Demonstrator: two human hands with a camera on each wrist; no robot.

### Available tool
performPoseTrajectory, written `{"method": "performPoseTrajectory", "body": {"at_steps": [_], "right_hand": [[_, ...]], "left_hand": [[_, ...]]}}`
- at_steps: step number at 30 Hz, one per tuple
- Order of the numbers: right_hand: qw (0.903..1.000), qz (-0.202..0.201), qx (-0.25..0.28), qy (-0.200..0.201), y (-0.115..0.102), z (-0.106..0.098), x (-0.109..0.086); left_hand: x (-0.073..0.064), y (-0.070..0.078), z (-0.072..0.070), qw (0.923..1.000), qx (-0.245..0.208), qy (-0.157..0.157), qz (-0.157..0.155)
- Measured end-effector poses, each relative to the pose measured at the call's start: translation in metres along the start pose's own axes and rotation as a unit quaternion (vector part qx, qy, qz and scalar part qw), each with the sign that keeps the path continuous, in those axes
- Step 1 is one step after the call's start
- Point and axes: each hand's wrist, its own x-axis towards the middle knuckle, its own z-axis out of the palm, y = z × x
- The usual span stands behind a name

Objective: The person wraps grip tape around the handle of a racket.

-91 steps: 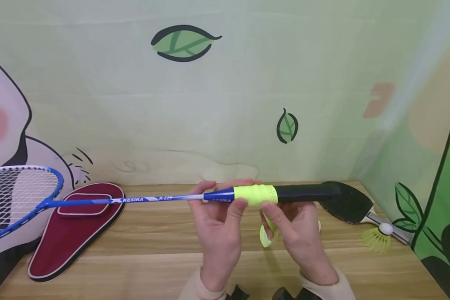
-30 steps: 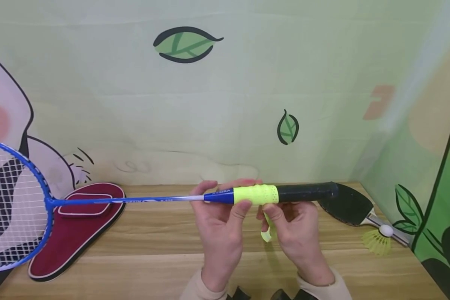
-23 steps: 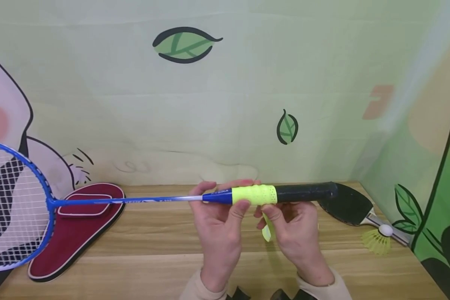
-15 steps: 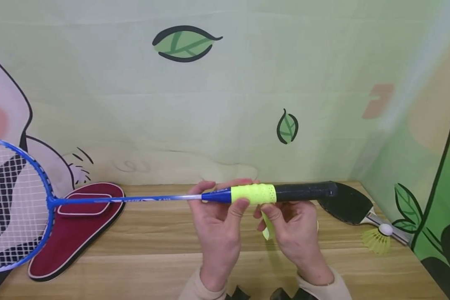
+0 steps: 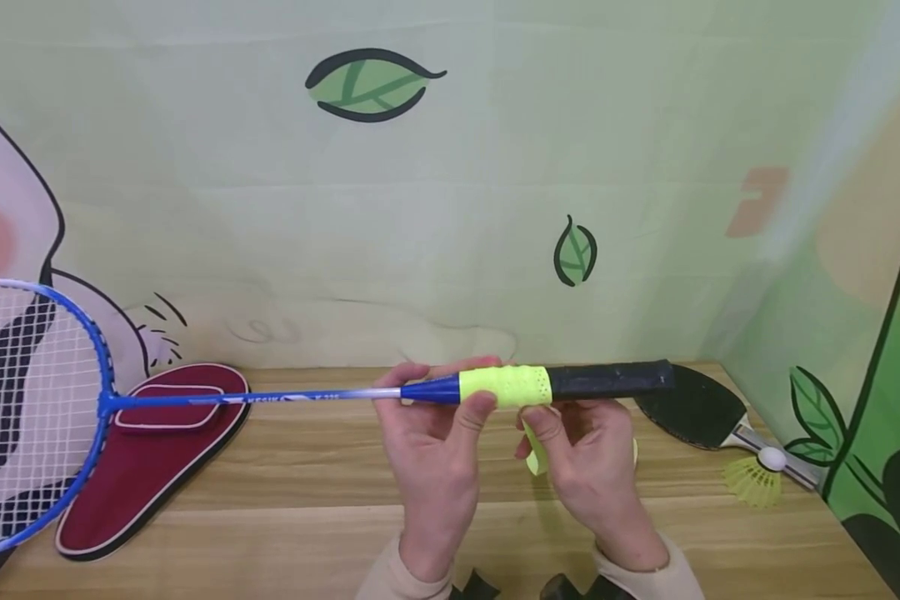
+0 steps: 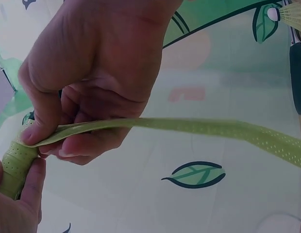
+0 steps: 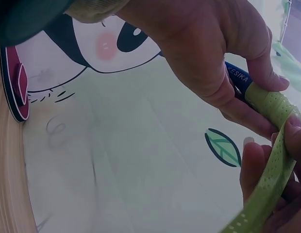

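A blue badminton racket (image 5: 285, 397) is held level above the table, its strung head at the left. Perforated neon-yellow grip tape (image 5: 504, 387) wraps the upper part of its black handle (image 5: 611, 381). My left hand (image 5: 435, 467) holds the wrapped part, thumb in front and fingers behind. With thumb and fingers, my right hand (image 5: 596, 467) pinches the tape where it leaves the handle. A loose length of the tape (image 6: 199, 127) trails away from the pinch in the left wrist view. The right wrist view also has the tape strip (image 7: 262, 199) hanging down from the handle.
A dark red paddle case (image 5: 157, 467) lies on the wooden table (image 5: 307, 533) at the left. Toward the right back lie a black table tennis paddle (image 5: 693, 408) and a yellow shuttlecock (image 5: 753, 479). A printed cloth backdrop (image 5: 450, 208) stands behind the table.
The racket has turned about its long axis since three seconds ago, so its head now faces the camera more squarely. Both hands stay nearly in place; the loose tape's visible part has shifted slightly.
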Motion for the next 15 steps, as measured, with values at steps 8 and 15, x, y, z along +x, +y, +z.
{"method": "performPoseTrajectory", "body": {"at_steps": [8, 15], "right_hand": [[0.9990, -0.034, 0.005, 0.027, 0.0057, 0.0002, 0.0007], [0.9975, -0.041, 0.056, 0.008, 0.0071, 0.0015, 0.0017]], "left_hand": [[-0.0002, -0.0005, 0.0012, 0.9998, -0.001, 0.015, -0.016], [-0.0009, -0.0004, 0.0017, 0.9990, 0.010, 0.032, -0.028]]}}
